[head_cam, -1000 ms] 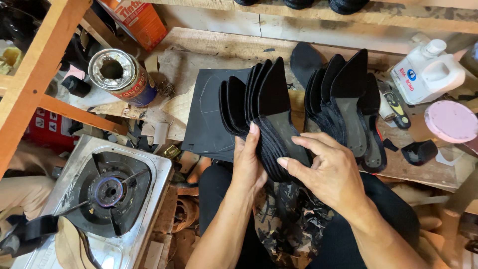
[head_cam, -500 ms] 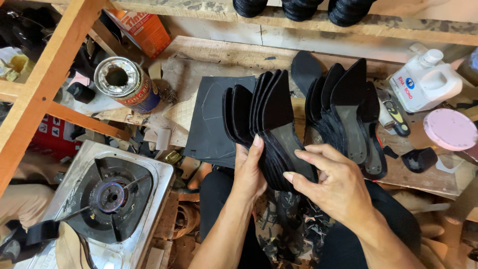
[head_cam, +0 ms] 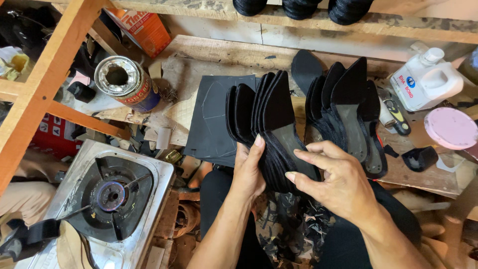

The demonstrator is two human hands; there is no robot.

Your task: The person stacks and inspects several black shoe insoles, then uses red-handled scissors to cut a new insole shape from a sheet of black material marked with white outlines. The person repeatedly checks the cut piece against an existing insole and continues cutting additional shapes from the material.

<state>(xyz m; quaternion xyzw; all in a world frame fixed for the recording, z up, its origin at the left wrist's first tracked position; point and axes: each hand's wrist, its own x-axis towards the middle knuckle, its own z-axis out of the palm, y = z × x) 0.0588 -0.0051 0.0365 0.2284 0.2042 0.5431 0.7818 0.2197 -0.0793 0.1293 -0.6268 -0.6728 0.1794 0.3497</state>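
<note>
Stack of black shoe insoles (head_cam: 271, 124) — stood on edge over the lap, fanned at the pointed toes, just in front of the wooden workbench (head_cam: 214, 55). Left hand (head_cam: 249, 172) gripped the stack from its left side, thumb up along the nearest sole. Right hand (head_cam: 338, 182) held the stack's right face, fingers curled over the grey-faced outer insole; a second earlier these fingers lay flatter and nearer the left hand, and the fan was tighter.

Second row of black insoles (head_cam: 346, 104) — leaning on the bench, just right of the stack, unmoved. Black sheet (head_cam: 214, 117) lay behind. Open glue tin (head_cam: 124, 82) and gas stove (head_cam: 109, 194) sat left; white glue jug (head_cam: 428, 79) and pink lid (head_cam: 450, 127) right, all placed as before.
</note>
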